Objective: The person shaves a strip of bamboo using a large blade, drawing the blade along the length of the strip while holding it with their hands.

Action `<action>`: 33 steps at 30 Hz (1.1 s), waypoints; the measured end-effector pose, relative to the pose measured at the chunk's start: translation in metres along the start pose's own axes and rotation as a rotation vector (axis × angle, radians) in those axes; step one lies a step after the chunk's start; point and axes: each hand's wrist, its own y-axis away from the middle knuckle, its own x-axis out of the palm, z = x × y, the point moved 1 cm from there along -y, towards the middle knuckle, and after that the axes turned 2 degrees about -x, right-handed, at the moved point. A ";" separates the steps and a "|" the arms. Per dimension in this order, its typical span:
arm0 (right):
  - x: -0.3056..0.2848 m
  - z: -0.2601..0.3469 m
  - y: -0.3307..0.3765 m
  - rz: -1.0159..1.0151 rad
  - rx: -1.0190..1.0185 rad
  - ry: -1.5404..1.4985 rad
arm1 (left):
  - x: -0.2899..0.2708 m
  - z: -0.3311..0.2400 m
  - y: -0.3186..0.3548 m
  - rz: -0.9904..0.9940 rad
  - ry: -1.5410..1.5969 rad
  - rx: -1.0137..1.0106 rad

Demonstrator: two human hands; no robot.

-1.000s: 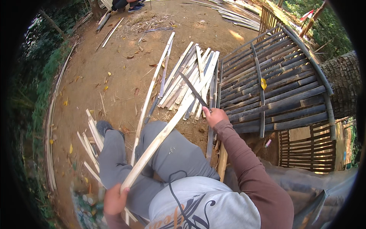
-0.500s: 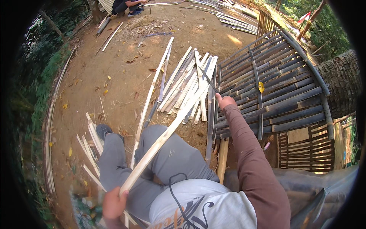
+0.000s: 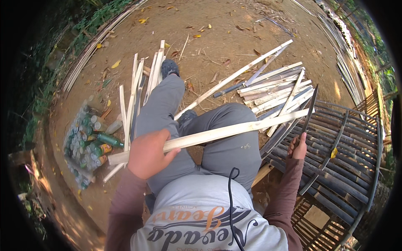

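Note:
My left hand (image 3: 147, 154) grips a long pale split bamboo strip (image 3: 217, 133) near its near end; the strip runs across my grey-trousered lap toward the upper right. My right hand (image 3: 298, 147) is closed on the handle of a long dark knife (image 3: 309, 112), blade pointing up and away, just over the edge of a dark bamboo frame (image 3: 335, 171). The blade's tip sits close to the strip's far end. A pile of pale bamboo slats (image 3: 274, 88) lies on the dirt beyond my knees.
More split strips (image 3: 134, 96) lie to the left of my legs. A clear bag of green bottles (image 3: 86, 142) sits on the ground at left. Long thin canes (image 3: 90, 50) edge the dirt at left, and other canes (image 3: 347, 58) at upper right. A black cord (image 3: 230, 201) hangs down my shirt.
The view has swung left and down. My left hand has lifted the strip higher across my lap. My right hand has moved right onto the frame's edge and now holds the knife upright.

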 end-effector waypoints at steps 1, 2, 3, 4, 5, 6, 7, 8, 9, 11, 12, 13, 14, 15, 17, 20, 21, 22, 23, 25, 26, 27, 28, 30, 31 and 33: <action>0.004 0.002 0.005 0.021 -0.030 0.006 | 0.002 0.002 0.000 -0.057 0.007 0.013; 0.007 0.006 0.007 0.029 -0.048 0.014 | 0.003 0.000 -0.001 -0.087 -0.006 0.027; 0.009 0.008 0.008 0.036 -0.065 0.021 | 0.003 -0.001 -0.003 -0.116 -0.020 0.043; 0.010 0.010 0.008 0.043 -0.083 0.021 | 0.004 0.000 -0.002 -0.147 -0.030 0.057; 0.015 0.015 0.010 0.077 -0.112 0.041 | 0.006 0.000 -0.001 -0.162 -0.038 0.050; 0.020 0.021 0.014 0.089 -0.113 0.039 | 0.008 -0.001 -0.001 -0.175 -0.046 0.045; 0.025 0.027 0.019 0.099 -0.112 0.034 | 0.010 -0.001 0.001 -0.186 -0.058 0.042; 0.031 0.032 0.023 0.102 -0.115 0.024 | 0.014 -0.001 0.003 -0.201 -0.065 0.026; 0.035 0.034 0.025 0.103 -0.118 0.013 | 0.019 0.000 0.005 -0.214 -0.072 0.012; 0.035 0.038 0.027 0.147 -0.143 0.026 | 0.033 0.000 0.004 -0.241 -0.073 0.011; 0.034 0.036 0.025 0.155 -0.132 0.016 | 0.041 0.000 0.003 -0.247 -0.071 0.017; 0.033 0.039 0.026 0.150 -0.124 0.012 | 0.046 -0.004 0.001 -0.248 -0.059 0.033; 0.034 0.040 0.027 0.152 -0.126 0.014 | 0.049 -0.009 0.000 -0.231 -0.032 0.034; 0.037 0.042 0.029 0.153 -0.127 0.015 | 0.048 -0.008 0.003 -0.264 -0.010 0.056; 0.035 0.050 0.039 0.134 -0.140 0.044 | 0.039 -0.016 0.004 -0.313 0.056 0.121; 0.036 0.058 0.049 0.102 -0.174 0.121 | 0.001 0.029 0.012 -0.275 0.220 0.063; 0.030 0.056 0.050 0.106 -0.187 0.108 | -0.012 0.049 0.015 -0.326 0.221 0.006; 0.023 0.051 0.048 0.108 -0.201 0.094 | -0.021 0.064 0.018 -0.410 0.188 -0.071; 0.019 0.047 0.043 0.119 -0.218 0.074 | -0.031 0.071 0.019 -0.502 0.148 -0.152; 0.003 0.037 0.035 0.100 -0.246 0.243 | -0.034 0.063 0.024 -0.136 0.410 -0.212; 0.003 0.036 0.034 0.097 -0.261 0.324 | -0.035 0.056 0.030 0.044 0.533 -0.244; 0.005 0.036 0.032 0.089 -0.379 0.405 | -0.026 0.043 0.029 0.217 0.564 -0.098; 0.014 0.035 0.032 0.088 -0.498 0.481 | -0.009 0.026 0.029 0.385 0.587 0.042; 0.044 0.051 0.051 0.112 -0.490 0.597 | 0.043 0.008 0.027 0.489 0.682 0.077; 0.060 0.063 0.062 0.148 -0.542 0.678 | 0.067 0.001 0.024 0.454 0.728 0.043; 0.086 0.084 0.078 0.217 -0.647 0.855 | 0.114 -0.002 0.015 0.454 0.872 0.001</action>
